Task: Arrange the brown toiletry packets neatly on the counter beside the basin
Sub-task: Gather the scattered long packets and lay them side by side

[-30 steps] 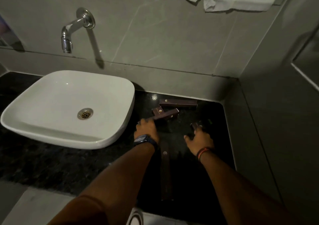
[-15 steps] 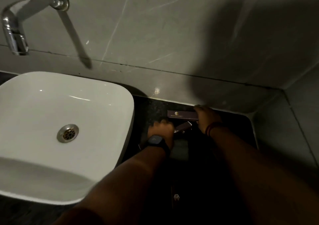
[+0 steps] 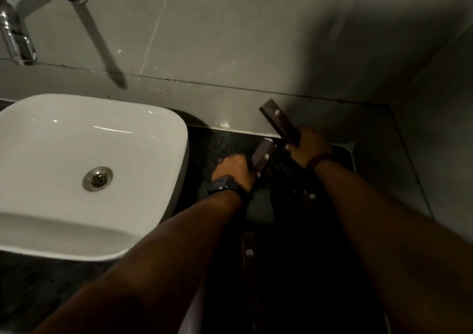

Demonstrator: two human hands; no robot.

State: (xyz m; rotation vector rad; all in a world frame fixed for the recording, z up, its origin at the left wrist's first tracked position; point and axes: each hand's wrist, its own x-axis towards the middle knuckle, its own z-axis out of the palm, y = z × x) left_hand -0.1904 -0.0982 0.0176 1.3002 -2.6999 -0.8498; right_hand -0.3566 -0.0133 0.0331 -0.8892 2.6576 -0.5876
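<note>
My right hand grips a long brown packet by its near end, and the packet tilts up to the left, lifted off the black counter. A shorter brown packet stands tilted in my left hand, which wears a dark watch. Another long brown packet lies lengthwise on the counter in the shadow between my forearms. A further packet shows dimly beside my right forearm. The white basin sits to the left of both hands.
A chrome tap juts from the grey tiled wall above the basin. The counter strip is narrow, bounded by the basin on the left, the back wall, and a side wall on the right.
My right hand has lifted the long packet off the counter by the back wall and tilted it upward. My left hand has raised its shorter packet. The camera has moved closer.
</note>
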